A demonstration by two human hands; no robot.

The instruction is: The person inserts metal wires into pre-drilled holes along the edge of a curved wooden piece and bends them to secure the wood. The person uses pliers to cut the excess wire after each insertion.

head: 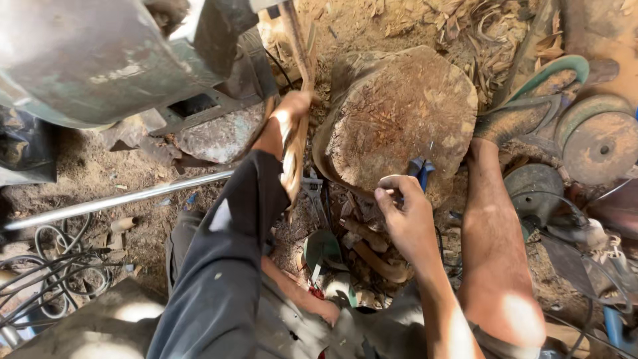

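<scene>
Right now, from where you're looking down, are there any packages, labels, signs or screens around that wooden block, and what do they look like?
None show: no package, label, sign or screen.
Wood block: round, brown, scored top, centre.
Left hand: grips a wooden stick, left of the block.
Right hand: at the block's near edge, by a blue-handled tool.
Metal rod: silver, lying on the ground at left.

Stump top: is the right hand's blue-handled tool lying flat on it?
No. The right hand holds the blue-handled tool at the near edge of the stump, not flat on top.
</scene>
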